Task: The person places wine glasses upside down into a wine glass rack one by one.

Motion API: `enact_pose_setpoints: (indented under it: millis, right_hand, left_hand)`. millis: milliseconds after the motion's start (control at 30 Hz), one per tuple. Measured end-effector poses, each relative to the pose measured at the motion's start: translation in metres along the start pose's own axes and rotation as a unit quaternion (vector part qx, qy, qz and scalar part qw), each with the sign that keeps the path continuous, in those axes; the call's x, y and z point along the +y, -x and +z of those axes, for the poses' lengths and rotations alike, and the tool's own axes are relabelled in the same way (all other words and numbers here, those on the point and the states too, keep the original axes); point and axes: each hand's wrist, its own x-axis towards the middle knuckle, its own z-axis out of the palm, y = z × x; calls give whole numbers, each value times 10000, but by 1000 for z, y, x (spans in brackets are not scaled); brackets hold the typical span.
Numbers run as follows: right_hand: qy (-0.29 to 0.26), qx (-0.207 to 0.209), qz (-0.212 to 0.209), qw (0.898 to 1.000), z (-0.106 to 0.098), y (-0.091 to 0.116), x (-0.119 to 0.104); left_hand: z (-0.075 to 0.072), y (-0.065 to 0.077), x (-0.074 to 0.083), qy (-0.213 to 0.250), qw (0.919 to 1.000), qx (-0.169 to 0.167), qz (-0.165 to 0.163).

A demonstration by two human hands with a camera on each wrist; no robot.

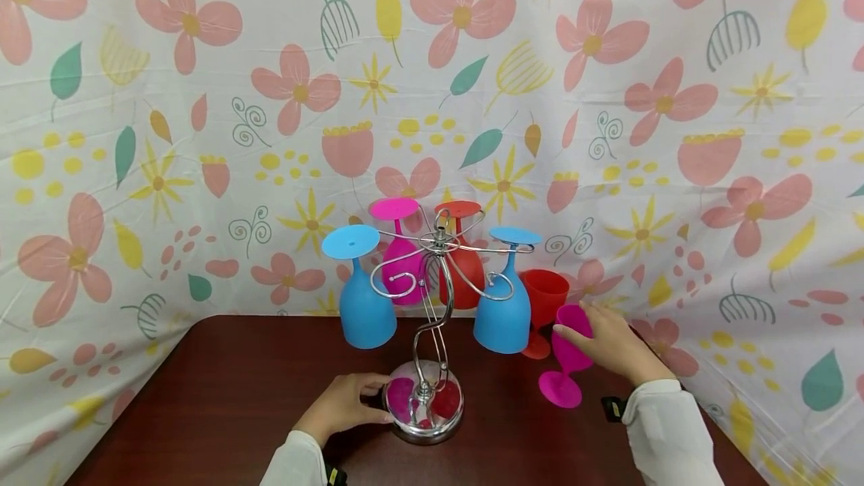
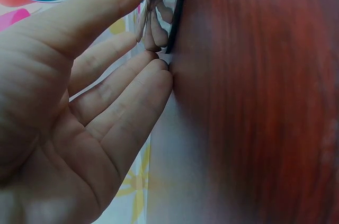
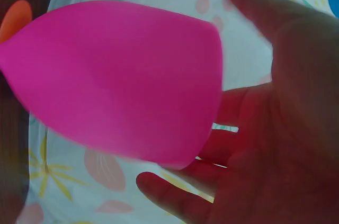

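Note:
A chrome stemware rack (image 1: 432,321) stands on the table, with two blue goblets, a magenta goblet (image 1: 398,268) and a red goblet (image 1: 462,276) hanging upside down by their feet. The left blue goblet (image 1: 367,310) and right blue goblet (image 1: 502,313) are nearer. My left hand (image 1: 347,403) touches the left edge of the round base (image 1: 424,433) with thumb and extended fingertips. On the right, a loose magenta goblet (image 1: 563,388) stands on its foot. My right hand (image 1: 617,343) is at its bowl; in the right wrist view the thumb is spread away from the bowl (image 3: 122,81), with fingers partly behind it.
Behind the loose magenta goblet stands a loose red goblet (image 1: 545,295), mouth up. The dark wooden table (image 1: 256,358) reaches back to a hanging white cloth (image 1: 432,96) printed with flowers and leaves. Curled wire arms (image 1: 466,276) stick out toward the front.

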Motion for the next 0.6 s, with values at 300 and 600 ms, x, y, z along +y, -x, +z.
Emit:
enact_pose_setpoints:
  millis: [300, 600]
  right_hand:
    - [-33, 93, 223, 9997, -3, -1, 1]
    - [-215, -267, 565, 9978, -6, 5, 0]
  left_hand:
    - [-2, -1, 1, 26, 10000, 29, -62]
    - [-1, 0, -1, 45, 10000, 17, -32]
